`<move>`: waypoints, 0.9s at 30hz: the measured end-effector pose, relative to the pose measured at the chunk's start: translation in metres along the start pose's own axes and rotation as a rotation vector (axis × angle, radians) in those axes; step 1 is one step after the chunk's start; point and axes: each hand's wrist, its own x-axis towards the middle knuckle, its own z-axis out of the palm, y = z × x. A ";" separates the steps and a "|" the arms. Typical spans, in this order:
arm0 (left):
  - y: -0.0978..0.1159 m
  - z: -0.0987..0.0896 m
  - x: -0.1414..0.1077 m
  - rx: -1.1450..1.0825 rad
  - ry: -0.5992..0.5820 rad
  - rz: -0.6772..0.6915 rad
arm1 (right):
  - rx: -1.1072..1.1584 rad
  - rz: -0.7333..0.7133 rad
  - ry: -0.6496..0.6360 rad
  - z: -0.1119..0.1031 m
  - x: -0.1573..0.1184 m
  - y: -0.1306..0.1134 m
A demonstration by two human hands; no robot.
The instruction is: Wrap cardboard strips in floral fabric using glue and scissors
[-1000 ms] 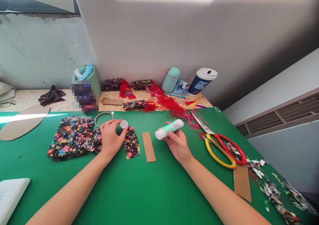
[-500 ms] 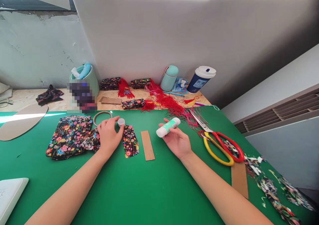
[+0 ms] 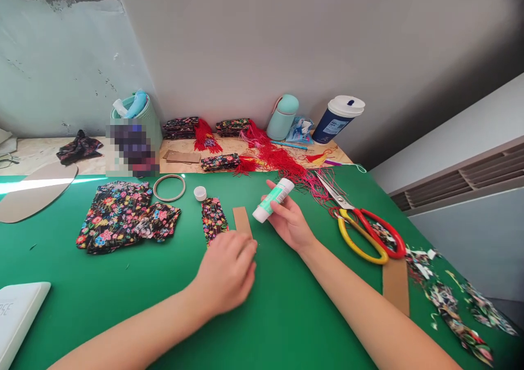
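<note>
A glue stick, white with a green label, is gripped in my right hand, tilted above the table with its white end toward the lower left. My left hand, its fingers curled, is at the lower end of a small brown cardboard strip and covers that end. Just left of the strip lies a floral fabric piece, its lower edge partly behind my left hand. The small white cap stands on the green table above this fabric.
Folded floral cloth and a metal ring lie at left. Large scissors, another cardboard strip and fabric scraps lie at right. Red tassels, a mint bottle and a lidded cup line the back.
My left hand has let go of the white cap, leaving it on the table, and has moved right and nearer to the cardboard strip. The right hand still holds the glue stick.
</note>
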 end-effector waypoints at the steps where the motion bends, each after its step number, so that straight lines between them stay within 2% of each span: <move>1: 0.010 0.003 -0.003 -0.003 -0.062 0.026 | -0.003 -0.002 0.002 0.001 0.000 0.000; 4: 0.027 0.010 -0.011 0.008 -0.133 0.055 | 0.017 0.001 0.000 0.003 -0.001 0.002; 9: 0.022 0.015 -0.016 0.069 -0.179 0.004 | -0.053 -0.103 -0.019 0.009 -0.005 0.004; 13: 0.017 0.016 -0.017 0.075 -0.201 0.039 | -0.224 -0.204 -0.073 0.011 -0.015 0.004; 17: 0.016 0.016 -0.017 0.066 -0.202 0.068 | -0.517 -0.328 -0.135 0.011 -0.026 0.005; 21: 0.012 0.014 -0.017 0.043 -0.187 0.090 | -0.756 -0.509 -0.232 0.010 -0.029 0.005; 24: 0.009 0.011 -0.015 0.055 -0.198 0.110 | -0.867 -0.643 -0.282 0.009 -0.027 0.002; 27: 0.006 0.009 -0.014 0.045 -0.203 0.131 | -0.918 -0.695 -0.323 0.008 -0.024 0.000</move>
